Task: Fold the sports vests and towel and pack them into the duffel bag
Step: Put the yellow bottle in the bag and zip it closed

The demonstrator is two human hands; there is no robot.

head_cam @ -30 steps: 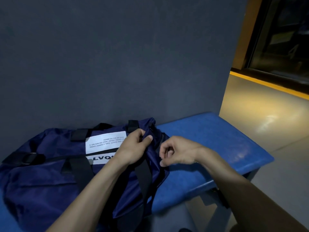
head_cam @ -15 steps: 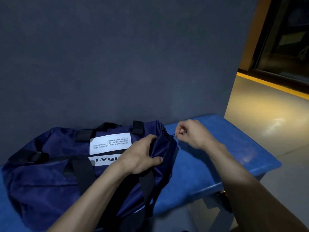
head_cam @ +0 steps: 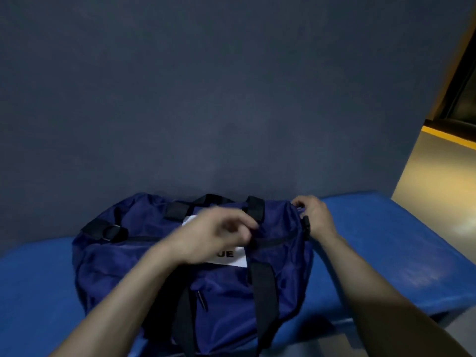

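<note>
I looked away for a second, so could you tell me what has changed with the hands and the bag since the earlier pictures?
The right hand moved from the near side of the bag's end to its far corner and grips there. The left hand let go of the end and moved along the zipper. The duffel bag stays on the blue bench.

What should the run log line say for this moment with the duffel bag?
stage: working at bag top | duffel bag: on blue bench | left hand: over top zip, blurred | right hand: grips bag's right end | vests, towel: not visible
</note>
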